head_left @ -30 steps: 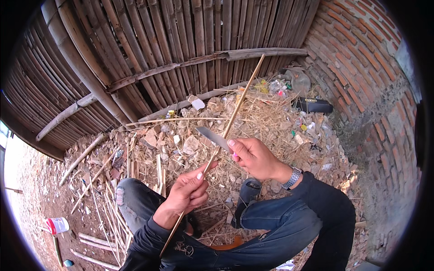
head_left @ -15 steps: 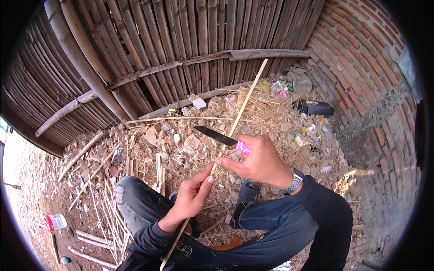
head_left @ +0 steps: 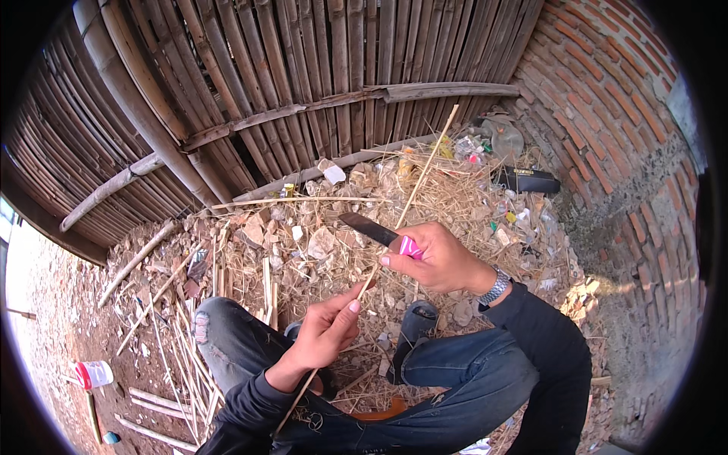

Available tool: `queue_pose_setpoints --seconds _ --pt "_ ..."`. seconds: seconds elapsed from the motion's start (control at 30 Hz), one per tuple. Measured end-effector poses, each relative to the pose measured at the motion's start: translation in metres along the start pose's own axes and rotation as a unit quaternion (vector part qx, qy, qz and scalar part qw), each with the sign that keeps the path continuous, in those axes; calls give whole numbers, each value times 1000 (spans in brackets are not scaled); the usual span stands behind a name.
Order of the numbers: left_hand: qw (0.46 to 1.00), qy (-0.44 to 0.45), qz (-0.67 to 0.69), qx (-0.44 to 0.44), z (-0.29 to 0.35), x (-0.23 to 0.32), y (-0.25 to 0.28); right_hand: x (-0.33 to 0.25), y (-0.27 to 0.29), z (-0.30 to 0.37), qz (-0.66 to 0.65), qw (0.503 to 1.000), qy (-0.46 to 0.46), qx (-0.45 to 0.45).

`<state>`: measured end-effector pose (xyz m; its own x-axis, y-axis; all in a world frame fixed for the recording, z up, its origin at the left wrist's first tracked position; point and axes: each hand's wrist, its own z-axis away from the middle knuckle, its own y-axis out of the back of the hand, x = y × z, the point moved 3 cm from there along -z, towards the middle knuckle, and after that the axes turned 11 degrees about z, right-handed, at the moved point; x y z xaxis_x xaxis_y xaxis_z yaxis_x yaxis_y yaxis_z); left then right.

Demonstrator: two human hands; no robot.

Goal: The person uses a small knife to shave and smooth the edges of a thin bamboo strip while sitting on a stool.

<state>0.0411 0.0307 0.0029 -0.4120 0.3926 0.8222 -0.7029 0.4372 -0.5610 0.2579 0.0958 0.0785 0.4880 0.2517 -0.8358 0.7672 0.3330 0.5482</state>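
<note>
A long, thin pale bamboo strip [head_left: 429, 163] runs slantwise from my lap up toward the slatted wall. My left hand [head_left: 324, 334] grips it low down, thumb on top and fingers wrapped round it. In my right hand [head_left: 444, 259] is a knife [head_left: 368, 228] with a dark blade and a pink and white handle. The blade points to the left and lies across the strip, above my left hand. Whether its edge touches the strip, I cannot tell. Both forearms are in dark sleeves, and a metal-banded watch [head_left: 497, 287] is on my right wrist.
A bamboo slat wall [head_left: 318, 53] stands ahead and a brick wall [head_left: 607, 121] to the right. Shavings and stones cover the ground. Cut strips [head_left: 182, 356] lie left of my knees, a red and white plastic tub [head_left: 93, 373] farther left. A black case [head_left: 528, 180] rests near the corner.
My right hand has moved slightly right and down with the knife, away from my left hand. The strip's far end has shifted a little to the right, and the strip now shows its narrower side.
</note>
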Motion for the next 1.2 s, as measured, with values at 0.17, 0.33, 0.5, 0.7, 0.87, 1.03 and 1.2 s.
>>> queue_pose_setpoints --seconds 0.17,0.33,0.5,0.7,0.87,1.03,1.2 --pt "984 102 146 -18 1 8 -4 -2 8 5 31 999 22 -39" --pt "983 93 160 18 -2 20 4 2 15 6 13 1000 -12 -20" --pt "1000 6 -1 17 -5 9 6 12 45 1 163 963 -2 216" --pt "1000 -17 21 -2 1 4 -1 6 60 7 248 907 -23 338" --pt "997 -15 73 21 3 5 1 1 2 15 200 952 29 231" --pt "998 -16 62 13 3 3 1 0 18 14 196 955 18 221" --pt "997 -17 72 -1 2 6 -1 4 35 4 169 953 -3 250"
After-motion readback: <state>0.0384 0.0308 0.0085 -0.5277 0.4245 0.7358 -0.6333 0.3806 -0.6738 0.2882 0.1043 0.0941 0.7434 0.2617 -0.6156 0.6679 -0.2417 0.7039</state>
